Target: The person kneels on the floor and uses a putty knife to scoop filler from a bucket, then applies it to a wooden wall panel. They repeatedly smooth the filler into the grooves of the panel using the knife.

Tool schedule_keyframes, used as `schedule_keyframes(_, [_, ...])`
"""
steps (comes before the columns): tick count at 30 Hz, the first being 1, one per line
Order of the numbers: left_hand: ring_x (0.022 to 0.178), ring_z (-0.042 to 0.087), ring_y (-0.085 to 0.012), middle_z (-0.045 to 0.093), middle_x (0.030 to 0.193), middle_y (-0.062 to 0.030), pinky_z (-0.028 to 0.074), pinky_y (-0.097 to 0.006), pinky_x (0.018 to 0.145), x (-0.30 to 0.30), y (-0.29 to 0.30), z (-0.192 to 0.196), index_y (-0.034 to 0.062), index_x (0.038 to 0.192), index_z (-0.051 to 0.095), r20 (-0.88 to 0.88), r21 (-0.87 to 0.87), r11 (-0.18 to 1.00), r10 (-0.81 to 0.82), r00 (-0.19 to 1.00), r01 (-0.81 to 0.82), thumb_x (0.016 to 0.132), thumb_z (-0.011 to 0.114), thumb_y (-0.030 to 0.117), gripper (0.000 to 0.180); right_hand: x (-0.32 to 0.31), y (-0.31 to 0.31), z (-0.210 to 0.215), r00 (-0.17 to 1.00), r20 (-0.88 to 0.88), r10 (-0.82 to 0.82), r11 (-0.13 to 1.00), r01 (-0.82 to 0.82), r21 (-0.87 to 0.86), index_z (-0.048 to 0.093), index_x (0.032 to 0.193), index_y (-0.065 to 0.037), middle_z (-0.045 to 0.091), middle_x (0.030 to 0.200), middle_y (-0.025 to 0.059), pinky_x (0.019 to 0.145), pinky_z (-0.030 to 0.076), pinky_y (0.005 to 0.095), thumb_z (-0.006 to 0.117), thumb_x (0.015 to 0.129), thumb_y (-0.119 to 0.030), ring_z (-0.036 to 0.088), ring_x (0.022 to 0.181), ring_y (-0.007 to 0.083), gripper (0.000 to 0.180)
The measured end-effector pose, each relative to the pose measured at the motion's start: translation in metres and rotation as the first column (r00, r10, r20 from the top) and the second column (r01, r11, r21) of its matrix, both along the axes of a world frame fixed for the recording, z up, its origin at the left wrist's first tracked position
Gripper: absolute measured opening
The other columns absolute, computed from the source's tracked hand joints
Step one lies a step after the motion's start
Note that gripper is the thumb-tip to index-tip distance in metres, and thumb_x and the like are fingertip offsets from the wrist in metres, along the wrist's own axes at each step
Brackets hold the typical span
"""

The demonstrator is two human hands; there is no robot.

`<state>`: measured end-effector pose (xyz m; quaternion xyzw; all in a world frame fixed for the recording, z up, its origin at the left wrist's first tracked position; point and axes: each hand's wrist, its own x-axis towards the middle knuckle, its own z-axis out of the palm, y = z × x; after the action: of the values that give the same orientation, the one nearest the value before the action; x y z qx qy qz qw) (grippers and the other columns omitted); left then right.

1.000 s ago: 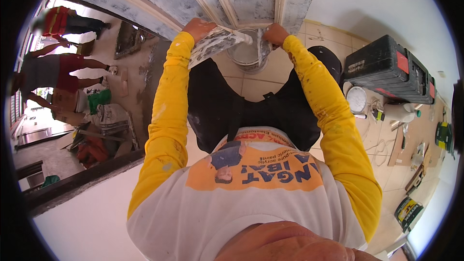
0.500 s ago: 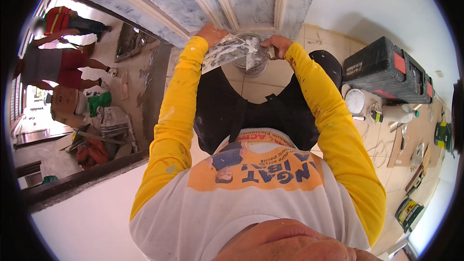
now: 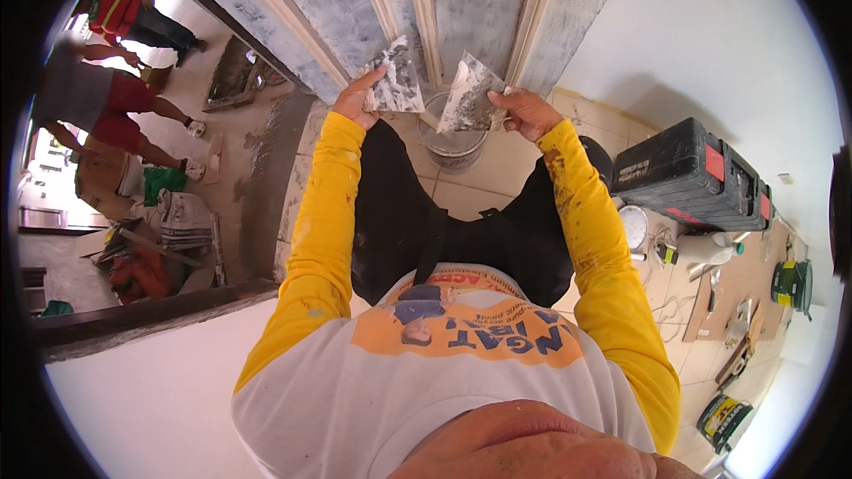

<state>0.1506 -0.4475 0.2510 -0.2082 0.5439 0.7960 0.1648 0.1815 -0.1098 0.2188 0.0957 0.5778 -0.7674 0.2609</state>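
In my left hand (image 3: 358, 99), closed at its edge, is a flat scraper plate (image 3: 397, 87) smeared with white and grey putty. My right hand (image 3: 530, 115) grips a wide putty knife (image 3: 467, 98), its blade also coated with putty, and the fingers cover most of its handle. The two blades are tilted up and stand a little apart. Just below them a round bucket (image 3: 454, 160) sits on the tiled floor between my knees; the blades hide part of its top. Beyond them rises a panelled door (image 3: 479, 0) with patchy grey-white filler and beige mouldings.
To the right lie a black toolbox (image 3: 661, 160), a white round tub (image 3: 633, 223), a bottle (image 3: 706, 248) and green-black buckets (image 3: 790, 286). On the left, past a dark sill (image 3: 151, 324), two people stand near sacks (image 3: 188, 222) and a mortar trough (image 3: 232, 75).
The two blades were together low over the bucket; now they are raised and separated, with putty-covered faces turned up. My view has shifted slightly.
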Motion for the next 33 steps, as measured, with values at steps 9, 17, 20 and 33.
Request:
schedule_keyframes(9, [0.122,0.061,-0.0242,0.063,0.134,-0.0098,0.043,-0.042,0.109,-0.030,0.006,-0.029,0.0031,0.129,0.061,-0.381,0.390,0.921,0.149,0.912,0.012,0.092,0.075,0.035,0.051,0.048,0.050,0.063,0.851,-0.418,-0.316,0.858,0.068,-0.510,0.059,0.131,-0.003,0.069,0.118,0.0057,0.097,0.055,0.0342,0.060,0.100,-0.006,0.068,0.105,0.0171,0.031])
schedule_keyframes(17, [0.148,0.029,-0.0277,0.037,0.158,-0.0145,0.019,-0.044,0.122,-0.050,0.031,-0.037,0.0032,0.148,0.044,-0.444,0.082,0.986,0.168,0.880,-0.147,0.089,0.076,0.038,0.075,0.030,0.131,0.075,0.465,-0.304,0.832,-0.228,0.785,0.577,0.056,0.142,-0.020,0.038,0.160,0.0015,0.110,0.045,0.0416,0.060,0.086,-0.001,0.036,0.145,0.0314,0.060])
schedule_keyframes(20, [0.152,0.021,-0.0289,0.027,0.162,-0.0167,0.011,-0.043,0.123,-0.052,0.042,-0.039,0.0047,0.155,0.032,-0.568,0.072,0.995,0.099,0.817,-0.070,0.088,0.076,0.041,0.088,0.003,0.140,0.058,0.494,-0.073,0.867,-0.355,0.712,0.606,0.046,0.149,-0.020,0.028,0.164,0.0018,0.113,0.042,0.0423,0.054,0.092,-0.010,0.025,0.152,0.0306,0.058])
schedule_keyframes(33, [0.145,0.034,-0.0257,0.032,0.160,-0.0199,0.024,-0.033,0.119,-0.062,0.061,-0.036,-0.0006,0.160,0.020,-0.658,-0.184,0.957,0.048,0.751,-0.223,0.088,0.079,0.033,0.099,-0.052,0.130,0.039,0.323,0.050,0.945,-0.305,0.816,0.492,0.041,0.153,-0.018,0.023,0.167,-0.0006,0.124,0.024,0.0434,0.053,0.095,-0.020,0.013,0.155,0.0252,0.059])
